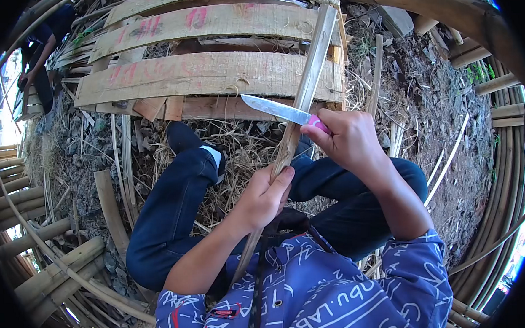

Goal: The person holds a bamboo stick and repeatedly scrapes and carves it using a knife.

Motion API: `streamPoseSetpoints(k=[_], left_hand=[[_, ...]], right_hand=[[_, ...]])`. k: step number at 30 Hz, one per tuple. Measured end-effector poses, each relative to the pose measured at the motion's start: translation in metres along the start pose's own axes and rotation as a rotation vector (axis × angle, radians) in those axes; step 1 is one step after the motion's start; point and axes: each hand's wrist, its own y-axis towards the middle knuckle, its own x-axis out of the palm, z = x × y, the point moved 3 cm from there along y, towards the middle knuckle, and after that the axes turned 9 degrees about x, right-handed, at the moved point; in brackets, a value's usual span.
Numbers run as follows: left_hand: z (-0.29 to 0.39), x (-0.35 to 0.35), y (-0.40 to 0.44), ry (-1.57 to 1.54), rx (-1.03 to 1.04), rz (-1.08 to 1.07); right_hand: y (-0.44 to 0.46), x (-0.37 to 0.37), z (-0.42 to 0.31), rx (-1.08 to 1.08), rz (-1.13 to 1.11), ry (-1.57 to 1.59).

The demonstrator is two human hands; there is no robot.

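My left hand [263, 196] is wrapped round the lower part of a long split bamboo strip [317, 57], its thumb lying along the strip. The strip slants from my lap up to the right, and its far end overlaps a wooden pallet [210, 74]. In my right hand [351, 137] is a knife with a pink handle [317, 124]. Its bare blade [275, 109] points left and crosses the strip a little above my left hand. The blade appears to touch the strip. Shavings and dry fibres lie on the ground between my legs.
Bamboo poles [508, 151] form a stack or fence along the right, with a thick pole [426, 1] at the upper right. More bamboo poles [60, 263] lie at the lower left. Another person [38, 57] is at the upper left. Thin strips [449, 157] lie on the soil.
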Motion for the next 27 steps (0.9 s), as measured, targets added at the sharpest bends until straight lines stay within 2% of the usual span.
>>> streamPoseSetpoints(k=[5,15,17,27], left_hand=[[0.004,0.0,0.001,-0.032,0.016,-0.014],[0.002,0.001,0.001,0.041,0.024,-0.016],[0.001,0.002,0.001,0.044,0.031,-0.01],[0.004,0.006,-0.002,0.092,0.05,0.011]], right_hand=[[-0.004,-0.01,-0.013,-0.009,-0.028,0.138],[-0.01,0.005,-0.011,-0.034,-0.133,0.111],[-0.006,0.004,-0.006,0.014,-0.067,0.114],[0.005,-0.003,0.005,0.087,-0.016,0.015]])
